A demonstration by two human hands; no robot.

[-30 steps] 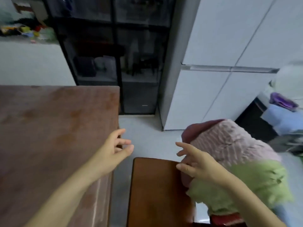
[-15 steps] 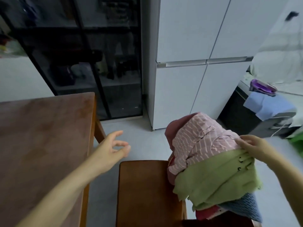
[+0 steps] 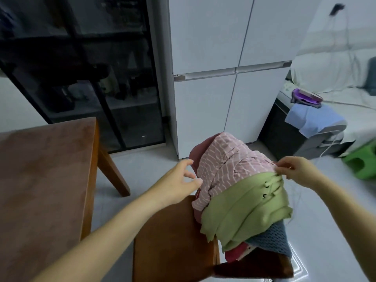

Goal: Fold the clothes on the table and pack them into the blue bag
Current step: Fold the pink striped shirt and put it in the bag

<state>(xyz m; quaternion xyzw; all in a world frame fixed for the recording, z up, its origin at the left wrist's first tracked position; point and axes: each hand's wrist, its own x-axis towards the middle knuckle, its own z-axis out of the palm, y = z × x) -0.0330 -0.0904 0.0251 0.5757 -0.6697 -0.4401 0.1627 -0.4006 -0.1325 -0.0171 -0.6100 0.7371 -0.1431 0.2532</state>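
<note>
A heap of clothes hangs over the back of a wooden chair [image 3: 173, 237]: a pink striped garment [image 3: 227, 165] on top, a green garment [image 3: 244, 210] below it, and a blue knit piece [image 3: 272, 239] and a red piece [image 3: 236, 253] underneath. My right hand [image 3: 295, 171] pinches the cloth at the top right of the heap, where pink and green meet. My left hand [image 3: 179, 180] hovers with spread fingers just left of the pink garment, holding nothing. No blue bag is in view.
A brown wooden table [image 3: 40, 180] fills the left side. Behind stand a dark glass cabinet [image 3: 91, 78] and a white fridge [image 3: 227, 68]. To the right are a light blue cloth [image 3: 313, 119] on a dark unit and a green stool [image 3: 362, 161].
The view swung right and the clothes heap came to the centre. My right hand went from the heap's left edge to its top right and pinched the cloth. My left hand moved right toward the pink garment.
</note>
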